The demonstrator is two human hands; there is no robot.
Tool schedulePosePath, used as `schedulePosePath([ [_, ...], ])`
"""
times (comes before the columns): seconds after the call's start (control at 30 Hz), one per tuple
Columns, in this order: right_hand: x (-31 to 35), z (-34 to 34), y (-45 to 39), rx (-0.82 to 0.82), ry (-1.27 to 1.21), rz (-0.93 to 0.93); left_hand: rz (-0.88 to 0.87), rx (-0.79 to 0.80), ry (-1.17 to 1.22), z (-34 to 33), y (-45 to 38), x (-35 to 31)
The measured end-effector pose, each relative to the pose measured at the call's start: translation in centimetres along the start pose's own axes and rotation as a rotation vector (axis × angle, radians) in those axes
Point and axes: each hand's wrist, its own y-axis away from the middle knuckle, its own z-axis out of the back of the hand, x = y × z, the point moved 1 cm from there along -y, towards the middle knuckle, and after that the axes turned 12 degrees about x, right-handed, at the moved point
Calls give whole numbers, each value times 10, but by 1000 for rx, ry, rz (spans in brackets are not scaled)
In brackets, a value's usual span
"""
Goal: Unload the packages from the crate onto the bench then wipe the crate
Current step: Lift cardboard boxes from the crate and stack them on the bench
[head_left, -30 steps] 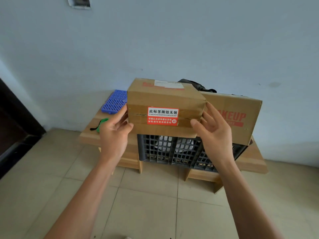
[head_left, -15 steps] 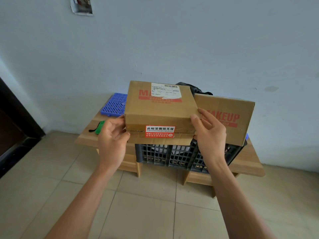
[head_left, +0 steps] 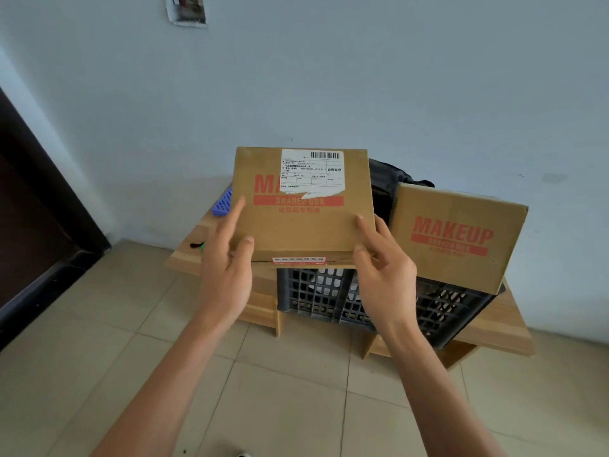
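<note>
I hold a brown cardboard box (head_left: 296, 225) with red print and a white shipping label above the dark grey slatted crate (head_left: 438, 308). My left hand (head_left: 227, 268) grips its left edge, thumb on top. My right hand (head_left: 382, 272) grips its right front corner. The box is tilted so its top faces me. A second cardboard box (head_left: 458, 235) marked MAKEUP leans in the crate's right side. A black bag (head_left: 385, 183) pokes up behind the boxes. The crate stands on a low wooden bench (head_left: 487, 328).
A blue plastic grid (head_left: 223, 202) lies on the bench's far left, and a green-and-black object (head_left: 197, 245) lies nearer its left front. A dark door (head_left: 36, 206) is at the left. Beige tiled floor (head_left: 263, 390) runs in front of the bench.
Both hands have lifted the box higher out of the crate and tipped it toward me, so its labelled top now shows instead of its front side.
</note>
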Motion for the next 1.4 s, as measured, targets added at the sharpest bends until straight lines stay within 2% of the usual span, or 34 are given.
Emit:
schedulePosePath([
  [0.17,-2,-33,-17,55,96,59,-38,-11,-67,21,-12,16],
  [0.27,-1,-60,-32,60,106,66,2,-19,-26,44,-23,36],
  [0.43,7,-123,-63,123,157,80,74,-60,-44,103,-49,72],
  [0.53,13,-164,-84,191,268,68,76,-53,-26,142,-69,88],
  [0.63,15,-205,-101,190,371,72,75,-34,-63,176,-86,106],
  [0.87,10,-271,-123,143,425,18,106,47,-47,234,-114,153],
  [1.07,-2,-304,-138,158,428,-58,147,102,-50,254,-134,194],
  [1.4,-42,-337,-198,83,389,-136,208,206,-24,248,-200,259],
])
